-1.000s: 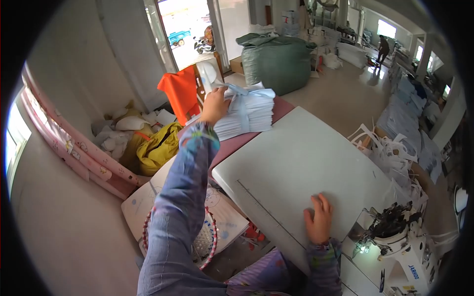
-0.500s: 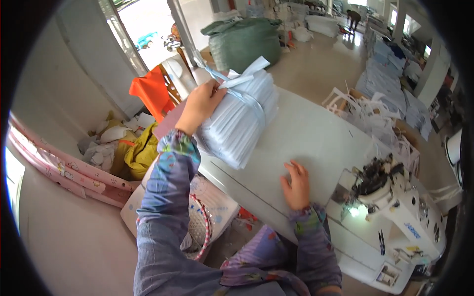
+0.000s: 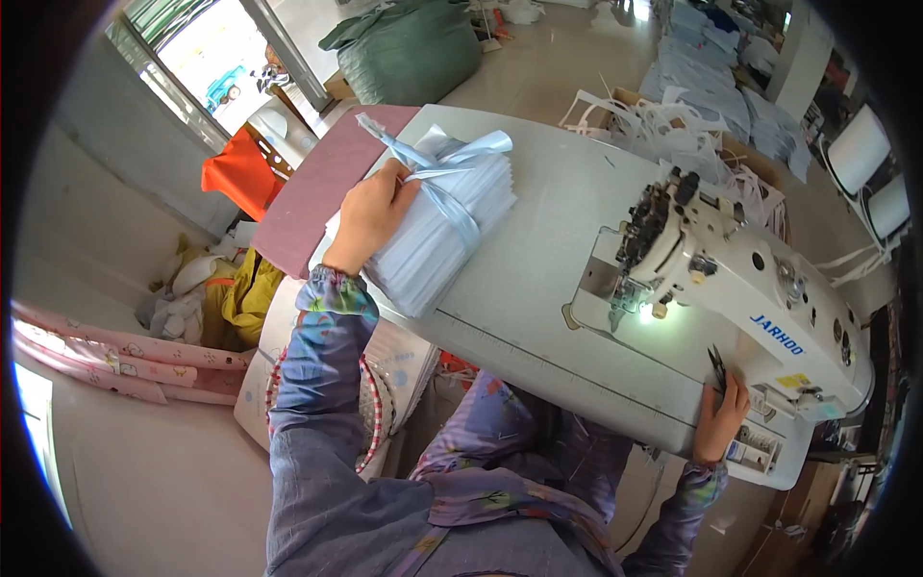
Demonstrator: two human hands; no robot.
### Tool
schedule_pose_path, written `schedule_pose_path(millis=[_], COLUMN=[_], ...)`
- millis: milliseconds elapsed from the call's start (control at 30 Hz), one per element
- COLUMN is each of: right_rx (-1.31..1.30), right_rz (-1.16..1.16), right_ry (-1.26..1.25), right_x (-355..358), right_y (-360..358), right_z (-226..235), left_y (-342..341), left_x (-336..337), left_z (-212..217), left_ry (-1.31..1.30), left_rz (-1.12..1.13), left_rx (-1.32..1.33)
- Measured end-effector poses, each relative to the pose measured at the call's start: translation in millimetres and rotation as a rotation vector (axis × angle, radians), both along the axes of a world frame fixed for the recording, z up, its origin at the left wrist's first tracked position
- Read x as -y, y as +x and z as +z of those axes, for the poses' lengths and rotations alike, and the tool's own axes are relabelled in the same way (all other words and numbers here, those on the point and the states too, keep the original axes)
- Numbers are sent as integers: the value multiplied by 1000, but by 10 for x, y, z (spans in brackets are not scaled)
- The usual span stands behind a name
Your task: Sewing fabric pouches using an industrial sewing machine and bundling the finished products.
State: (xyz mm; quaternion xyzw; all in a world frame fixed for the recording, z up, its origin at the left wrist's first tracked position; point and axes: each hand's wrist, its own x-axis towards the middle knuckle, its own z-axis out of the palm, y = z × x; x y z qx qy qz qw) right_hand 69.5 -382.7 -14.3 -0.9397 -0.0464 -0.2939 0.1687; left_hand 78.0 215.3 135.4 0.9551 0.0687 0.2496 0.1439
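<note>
A thick bundle of pale blue-white fabric pieces (image 3: 447, 226), tied round with a light blue strip (image 3: 452, 207), rests on the grey sewing table at the left. My left hand (image 3: 370, 216) is closed on its near left side, fingers at the tie. Over by the sewing machine (image 3: 740, 279), at the table's right, my right hand (image 3: 721, 418) has its fingers closed on the lower end of small dark thread snips (image 3: 716, 367). The tips of the snips point away from me. The machine's lamp shines beside its needle area.
A maroon board (image 3: 332, 183) extends the table (image 3: 548, 221) at the left. Beyond the table lie a box of white straps (image 3: 663, 130) and a large green sack (image 3: 409, 53). Thread cones (image 3: 859, 149) stand far right. Below left, a stool (image 3: 279, 404) holds a round red-and-white-rimmed basket.
My right hand has gone from the table's middle to the snips near the machine. The bundle, tilted up in my left hand before, now lies lower on the table. The view has shifted.
</note>
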Motion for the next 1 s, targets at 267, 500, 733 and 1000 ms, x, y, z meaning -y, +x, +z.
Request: schedule_pose_path(millis=[267,500,733,1000], right_rx=[-109,-527,-427,-645], right_rz=[296,921,1074,1324], right_ry=[45,547,369,322], right_x=[-245,-2001,-3124,-3362], right_y=[164,259,890,1172], right_z=[78,559,749,827], left_y=[106,34,28,-15], left_x=[226,-116,-70,36], left_z=[-66,-43,-74,-1], left_ry=[9,-146,-198,-199], left_rz=[157,-55,-110,-106], left_rx=[38,13,33,22])
